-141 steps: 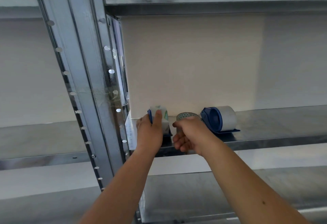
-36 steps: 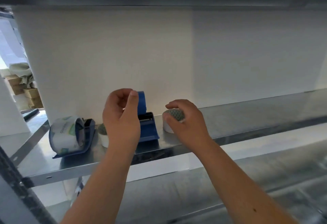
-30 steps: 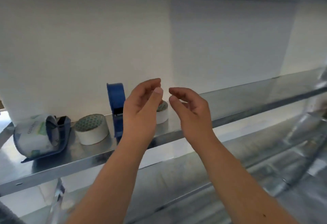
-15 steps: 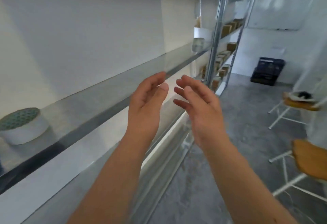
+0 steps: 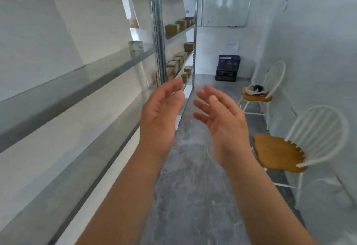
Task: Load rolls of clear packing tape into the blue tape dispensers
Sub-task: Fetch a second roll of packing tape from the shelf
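Observation:
Both hands hover in front of me over the aisle, palms turned toward each other. My left hand [image 5: 161,117] is empty with its fingers loosely spread. My right hand [image 5: 220,118] is also empty with fingers apart. One roll of clear tape [image 5: 136,48] stands at the far end of the metal shelf [image 5: 83,78] on my left, well beyond both hands. No blue tape dispenser is in sight.
A steel upright [image 5: 158,32] divides the rack; cardboard boxes [image 5: 174,29] fill the shelves beyond it. Two white chairs with wooden seats [image 5: 278,153] [image 5: 257,96] line the right wall. A dark crate [image 5: 228,67] sits at the far end of the grey floor.
My hands let go of the dispenser and tape roll on the shelf and drew back empty. My view swung right, so the dispensers and rolls left the frame and the aisle appeared.

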